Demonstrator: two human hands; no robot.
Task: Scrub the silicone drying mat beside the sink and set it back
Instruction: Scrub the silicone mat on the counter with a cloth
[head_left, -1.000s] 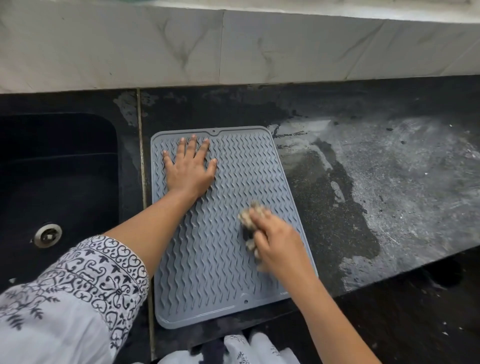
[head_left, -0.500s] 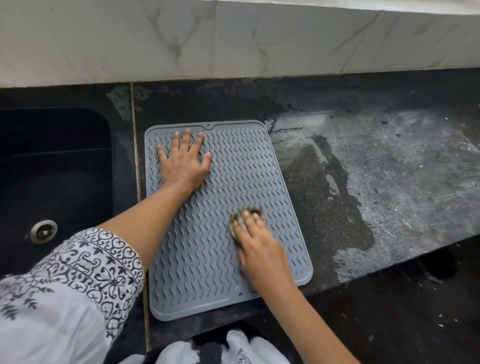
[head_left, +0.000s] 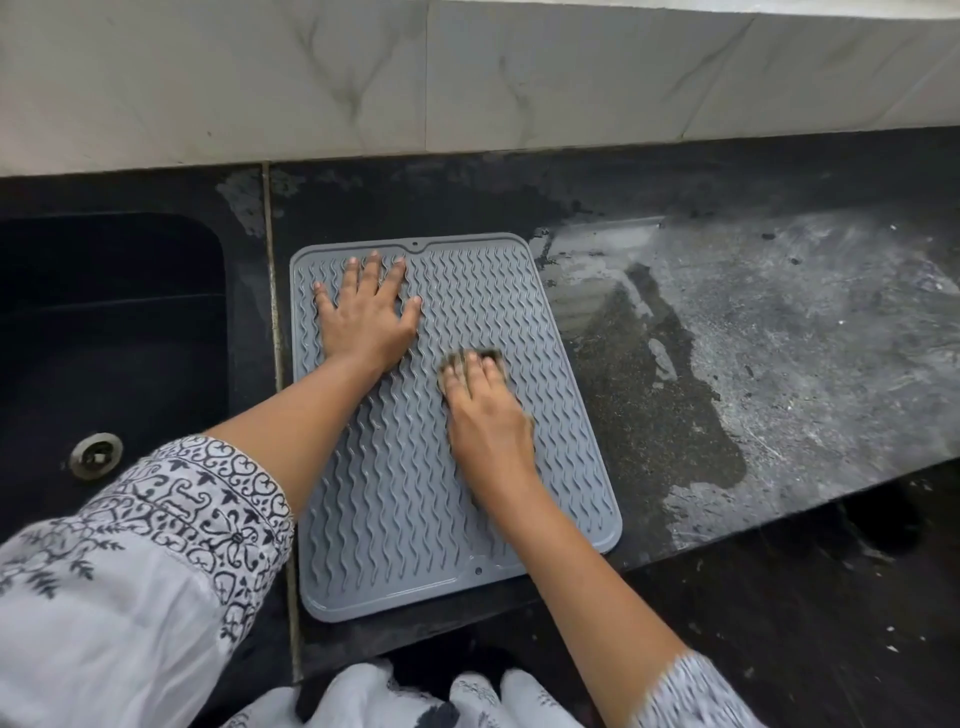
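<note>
A grey silicone drying mat (head_left: 395, 499) with wavy ridges lies flat on the black counter, just right of the sink. My left hand (head_left: 366, 312) rests flat on the mat's far left part, fingers spread, pressing it down. My right hand (head_left: 485, 410) is on the middle right of the mat, closed over a small dark scrub pad (head_left: 475, 358) whose far edge peeks out beyond my fingertips. Most of the pad is hidden under the hand.
A black sink (head_left: 104, 332) with a metal drain (head_left: 96, 454) lies left of the mat. The black counter (head_left: 779, 338) to the right is wet and streaked with whitish residue. A marble backsplash (head_left: 467, 78) runs along the back. The counter's front edge slants at lower right.
My right hand with the scrub pad has slid away from me, from the mat's near right area up to its middle. My left hand has stayed pressed on the mat.
</note>
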